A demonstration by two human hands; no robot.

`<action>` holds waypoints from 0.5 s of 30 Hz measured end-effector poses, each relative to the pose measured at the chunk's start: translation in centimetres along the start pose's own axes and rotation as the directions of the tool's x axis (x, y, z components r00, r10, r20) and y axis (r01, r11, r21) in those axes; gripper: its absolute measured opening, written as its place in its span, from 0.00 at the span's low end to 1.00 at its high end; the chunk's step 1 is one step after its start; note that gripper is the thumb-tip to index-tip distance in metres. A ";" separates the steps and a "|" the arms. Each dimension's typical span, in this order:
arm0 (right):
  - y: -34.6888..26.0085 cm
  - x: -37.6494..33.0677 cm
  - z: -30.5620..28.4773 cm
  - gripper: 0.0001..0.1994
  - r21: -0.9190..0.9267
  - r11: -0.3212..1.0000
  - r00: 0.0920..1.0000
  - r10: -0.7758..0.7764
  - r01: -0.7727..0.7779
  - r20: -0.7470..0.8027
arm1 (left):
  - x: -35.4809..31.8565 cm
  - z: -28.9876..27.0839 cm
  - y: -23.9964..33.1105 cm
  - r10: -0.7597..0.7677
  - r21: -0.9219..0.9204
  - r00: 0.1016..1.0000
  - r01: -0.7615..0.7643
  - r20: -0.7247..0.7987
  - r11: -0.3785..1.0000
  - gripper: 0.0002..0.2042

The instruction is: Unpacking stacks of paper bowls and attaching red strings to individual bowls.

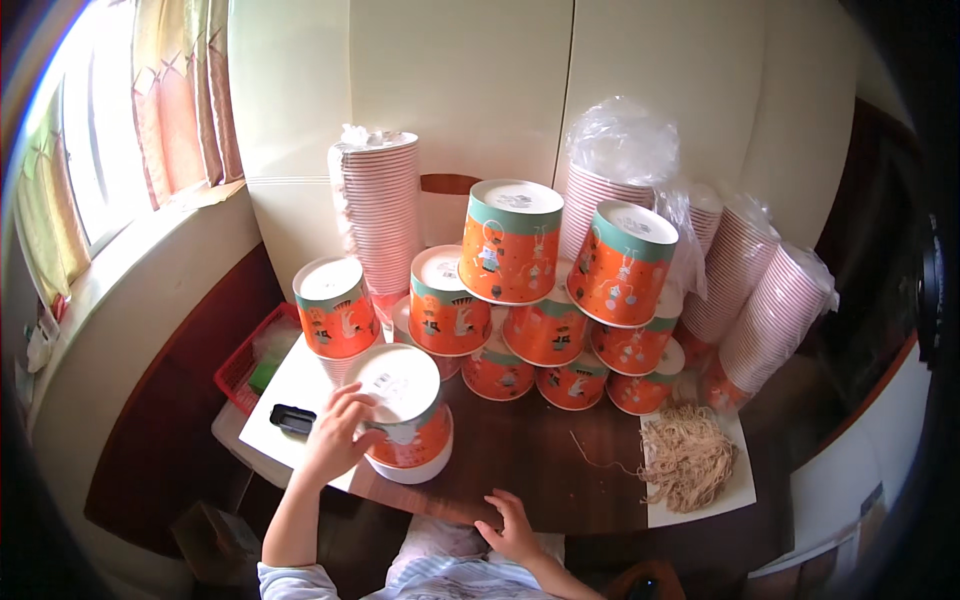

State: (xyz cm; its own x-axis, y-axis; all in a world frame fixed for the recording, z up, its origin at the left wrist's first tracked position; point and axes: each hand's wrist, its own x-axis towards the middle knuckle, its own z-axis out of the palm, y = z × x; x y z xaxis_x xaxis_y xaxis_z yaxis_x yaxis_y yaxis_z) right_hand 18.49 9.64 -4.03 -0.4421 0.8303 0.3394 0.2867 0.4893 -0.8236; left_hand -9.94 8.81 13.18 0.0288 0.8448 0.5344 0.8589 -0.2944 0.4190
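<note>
Now the left hand (335,440) curls its fingers around the inverted tub (400,405), right hand (512,527) spread flat on the surface (540,460) at 5 o'clock; stacking it needs a lift.

head camera looks down, close over table (520,450).

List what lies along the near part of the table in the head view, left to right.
Red basket → black tray → left hand → upturned cup → right hand → string pile
</note>
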 end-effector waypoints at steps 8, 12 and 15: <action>0.9 -2.0 -0.3 0.21 0.052 0.996 0.997 0.080 -0.079 -0.020 | -0.6 -0.9 -3.1 -0.081 0.002 0.992 0.081 -0.101 0.997 0.14; -0.4 -0.8 0.0 0.21 0.084 0.996 0.999 0.032 -0.032 -0.002 | -1.8 -0.1 -2.8 -0.057 -0.032 0.981 0.052 -0.186 0.998 0.14; -1.2 1.1 0.8 0.24 0.138 0.990 0.997 0.032 -0.040 0.064 | -3.7 0.3 -1.1 0.026 0.040 0.971 -0.017 -0.238 0.999 0.15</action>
State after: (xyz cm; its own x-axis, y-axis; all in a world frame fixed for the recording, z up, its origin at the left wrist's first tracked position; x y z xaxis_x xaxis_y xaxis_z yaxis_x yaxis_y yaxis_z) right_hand 16.96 9.73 -3.06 -0.4864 0.8265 0.2834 0.1844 0.4142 -0.8913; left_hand -10.81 6.16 10.52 -0.0714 0.7060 0.7046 0.8781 -0.2906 0.3801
